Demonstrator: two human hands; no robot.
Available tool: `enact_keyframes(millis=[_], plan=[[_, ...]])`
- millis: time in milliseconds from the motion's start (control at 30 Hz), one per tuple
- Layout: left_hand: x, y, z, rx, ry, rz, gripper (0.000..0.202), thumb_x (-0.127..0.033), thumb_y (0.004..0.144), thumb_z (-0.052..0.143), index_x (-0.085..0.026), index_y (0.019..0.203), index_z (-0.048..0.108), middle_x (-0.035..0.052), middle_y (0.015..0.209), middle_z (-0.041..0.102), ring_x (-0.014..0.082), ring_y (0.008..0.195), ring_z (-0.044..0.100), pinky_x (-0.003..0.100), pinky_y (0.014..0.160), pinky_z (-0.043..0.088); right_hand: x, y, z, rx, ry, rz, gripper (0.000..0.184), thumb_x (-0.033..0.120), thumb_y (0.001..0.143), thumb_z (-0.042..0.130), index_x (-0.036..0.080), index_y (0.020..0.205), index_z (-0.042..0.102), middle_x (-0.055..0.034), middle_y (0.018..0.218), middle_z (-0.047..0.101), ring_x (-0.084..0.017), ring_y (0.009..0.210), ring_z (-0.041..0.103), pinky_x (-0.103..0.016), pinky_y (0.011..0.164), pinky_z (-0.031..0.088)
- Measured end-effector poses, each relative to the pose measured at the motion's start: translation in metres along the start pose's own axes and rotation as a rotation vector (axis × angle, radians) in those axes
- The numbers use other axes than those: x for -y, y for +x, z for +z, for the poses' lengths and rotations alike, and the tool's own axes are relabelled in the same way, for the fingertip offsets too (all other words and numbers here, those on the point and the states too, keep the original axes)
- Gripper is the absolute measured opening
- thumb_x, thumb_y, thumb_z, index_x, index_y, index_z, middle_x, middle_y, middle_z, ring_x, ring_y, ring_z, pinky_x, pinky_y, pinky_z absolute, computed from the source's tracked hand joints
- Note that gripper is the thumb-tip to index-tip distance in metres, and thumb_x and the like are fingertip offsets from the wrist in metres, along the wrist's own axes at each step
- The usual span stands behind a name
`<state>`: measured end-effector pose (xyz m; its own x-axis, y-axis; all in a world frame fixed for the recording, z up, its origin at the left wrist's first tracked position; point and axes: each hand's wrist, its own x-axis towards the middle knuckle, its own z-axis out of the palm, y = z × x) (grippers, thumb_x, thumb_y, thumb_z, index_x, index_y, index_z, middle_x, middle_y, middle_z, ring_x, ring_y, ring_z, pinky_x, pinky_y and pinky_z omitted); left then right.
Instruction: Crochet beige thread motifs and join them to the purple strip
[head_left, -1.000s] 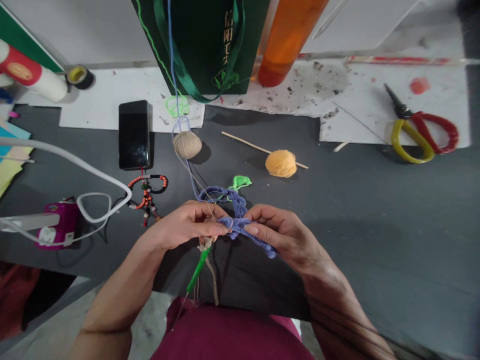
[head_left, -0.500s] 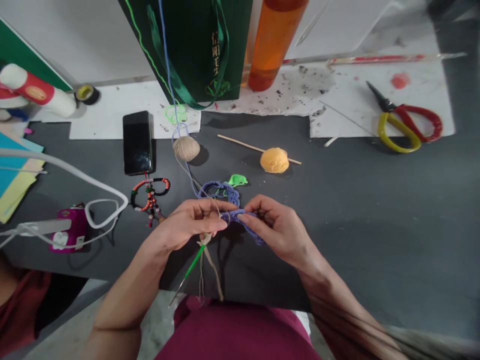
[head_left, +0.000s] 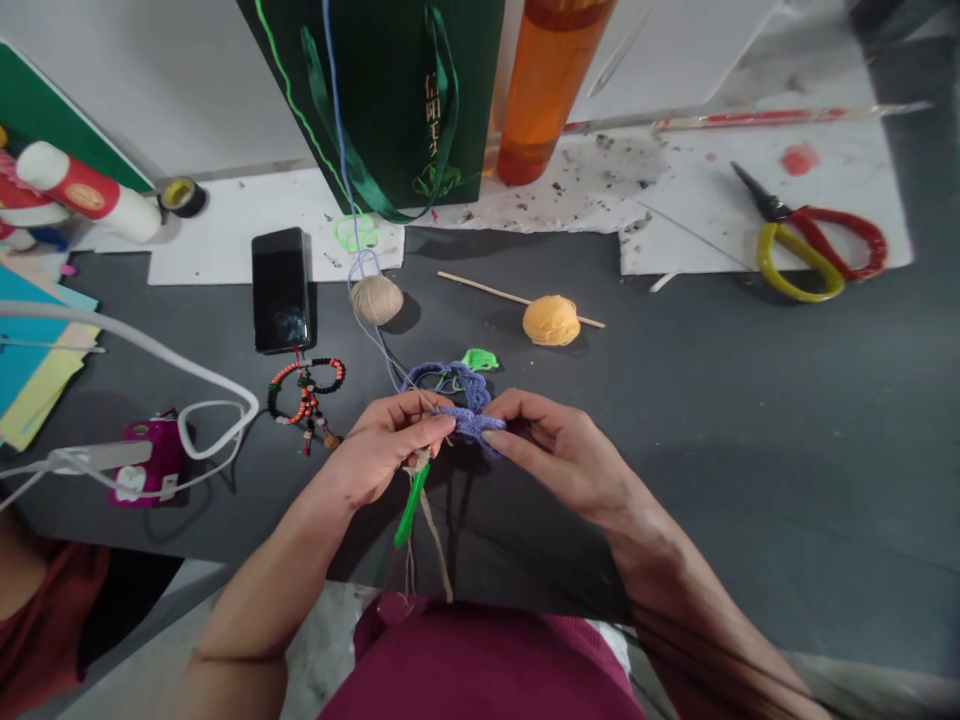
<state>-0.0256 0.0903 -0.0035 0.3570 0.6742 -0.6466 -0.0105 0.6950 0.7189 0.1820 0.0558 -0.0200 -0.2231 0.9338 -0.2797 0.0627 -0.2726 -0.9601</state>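
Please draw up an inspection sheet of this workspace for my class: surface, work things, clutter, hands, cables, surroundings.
Surface: dark grey table; stained white paper along its far side.
Work things: purple crocheted strip; green tool below it; beige yarn ball.
Clutter: yellow yarn ball, thin stick, phone, beaded bracelet, scissors partly on the paper.
Hands: left hand and right hand both pinch the strip.
Cables: white cable looping on the left, by a magenta box.
Surroundings: dark green bag and orange bottle at the back; another person's red clothing, lower left.
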Motion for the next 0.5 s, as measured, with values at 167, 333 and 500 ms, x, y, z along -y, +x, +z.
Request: enact_keyframes(millis=[167, 333, 500], plan=[[0.0024, 0.0022, 0.0000, 0.047, -0.052, -0.031, 0.040, -0.041, 0.067, 0.095, -0.014, 0.083, 0.070, -0.0046, 0.055, 0.058, 0.0042, 0.047, 0.041, 0.022, 0.047, 0.023, 0.0039, -0.0003, 0.0027, 0.048, 0.106, 0.022, 0.031, 0.050, 0.090, 0.074, 0.021, 0.090, 0.065, -0.0014, 0.071, 0.069, -0.016, 0.066, 0.063, -0.029, 0.064, 0.052], [0.0047, 0.0030, 0.0025, 0.040, -0.052, -0.062, 0.043, -0.041, 0.064, 0.097, -0.014, 0.085, 0.071, -0.0048, 0.056, 0.058, 0.0043, 0.047, 0.041, 0.021, 0.047, 0.024, 0.0055, -0.0003, 0.0079, 0.005, 0.082, 0.041, 0.031, 0.051, 0.091, 0.072, 0.020, 0.089, 0.066, 0.0012, 0.065, 0.063, -0.014, 0.060, 0.057, -0.027, 0.059, 0.047], [0.0094, 0.0041, 0.0041, 0.044, -0.057, -0.094, 0.044, -0.037, 0.059, 0.099, -0.015, 0.087, 0.073, -0.0060, 0.056, 0.057, 0.0047, 0.046, 0.043, 0.021, 0.046, 0.025, 0.0075, -0.0006, 0.0096, -0.045, 0.052, 0.056, 0.033, 0.051, 0.088, 0.075, 0.020, 0.085, 0.066, 0.0017, 0.064, 0.062, -0.014, 0.060, 0.055, -0.028, 0.060, 0.046]])
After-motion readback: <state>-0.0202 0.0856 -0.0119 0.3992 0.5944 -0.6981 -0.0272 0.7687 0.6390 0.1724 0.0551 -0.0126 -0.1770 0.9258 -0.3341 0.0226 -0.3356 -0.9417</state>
